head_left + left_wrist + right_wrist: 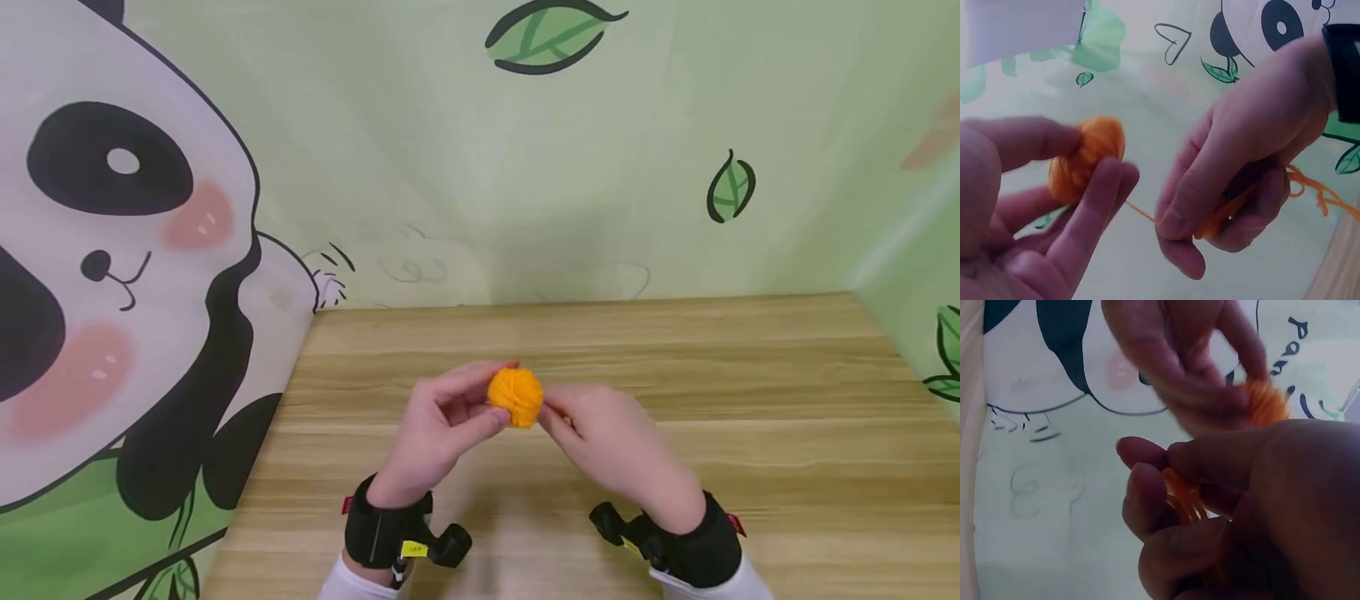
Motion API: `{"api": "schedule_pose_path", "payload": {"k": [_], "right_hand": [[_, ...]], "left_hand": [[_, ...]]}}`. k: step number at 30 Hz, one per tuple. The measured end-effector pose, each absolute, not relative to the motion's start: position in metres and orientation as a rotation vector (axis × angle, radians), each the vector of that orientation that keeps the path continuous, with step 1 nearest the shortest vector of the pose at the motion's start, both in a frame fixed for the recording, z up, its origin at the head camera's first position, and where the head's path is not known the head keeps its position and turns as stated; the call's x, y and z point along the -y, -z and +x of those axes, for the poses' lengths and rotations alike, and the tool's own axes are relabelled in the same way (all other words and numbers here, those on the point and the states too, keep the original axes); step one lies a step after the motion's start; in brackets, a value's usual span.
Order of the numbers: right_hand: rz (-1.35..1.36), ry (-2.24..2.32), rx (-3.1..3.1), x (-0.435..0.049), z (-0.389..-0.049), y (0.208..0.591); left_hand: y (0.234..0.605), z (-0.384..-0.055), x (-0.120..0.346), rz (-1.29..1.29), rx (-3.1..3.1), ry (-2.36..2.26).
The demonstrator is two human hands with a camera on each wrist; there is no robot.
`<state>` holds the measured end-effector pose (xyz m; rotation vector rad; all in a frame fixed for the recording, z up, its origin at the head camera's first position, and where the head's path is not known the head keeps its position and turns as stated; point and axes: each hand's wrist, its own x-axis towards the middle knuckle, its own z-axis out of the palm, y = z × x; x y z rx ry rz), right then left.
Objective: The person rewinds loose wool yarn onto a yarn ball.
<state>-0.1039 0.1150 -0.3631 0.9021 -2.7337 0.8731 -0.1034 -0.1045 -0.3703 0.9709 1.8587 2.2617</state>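
A small orange ball of yarn (516, 397) is held in the air above the wooden table, pinched between the thumb and fingers of my left hand (438, 425). Just to its right, my right hand (611, 433) pinches a strand between thumb and forefinger. In the left wrist view a thin strand (1141, 212) runs from the ball (1088, 159) to the right hand (1241, 156). More loose orange yarn (1185, 497) is gathered under the right hand's curled fingers, and loops trail out behind it in the left wrist view.
The wooden table (750, 417) lies below both hands. Behind it rises a pale green wall (420, 150) printed with leaves, and a large panda picture (172, 292) covers the left side. Black bands with small cameras (450, 546) circle both wrists.
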Motion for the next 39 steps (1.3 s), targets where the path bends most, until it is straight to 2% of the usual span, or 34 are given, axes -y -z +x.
{"api": "schedule_pose_path", "payload": {"k": [5, 10, 16, 26, 32, 39], "right_hand": [[0.98, -0.81, 2.818, -0.102, -0.096, 0.367], [1.067, -0.804, 2.785, -0.099, -0.09, 0.365], [1.047, -0.918, 2.624, -0.107, -0.084, 0.359], [0.879, -0.866, 2.386, -0.124, -0.093, 0.349], [0.815, -0.863, 2.451, -0.125, -0.101, 0.353], [0.833, -0.846, 2.677, -0.119, -0.108, 0.365]], "left_hand": [[0.374, -0.108, 0.103, 0.686, -2.011, -2.324], [0.38, -0.112, 0.1, 0.576, -2.294, -2.261], [0.385, -0.116, 0.099, 0.722, -2.616, -1.973], [0.381, -0.111, 0.097, 1.075, -2.617, -1.602], [0.375, -0.106, 0.096, 1.165, -2.389, -1.711], [0.371, -0.103, 0.098, 1.128, -2.185, -1.941]]}}
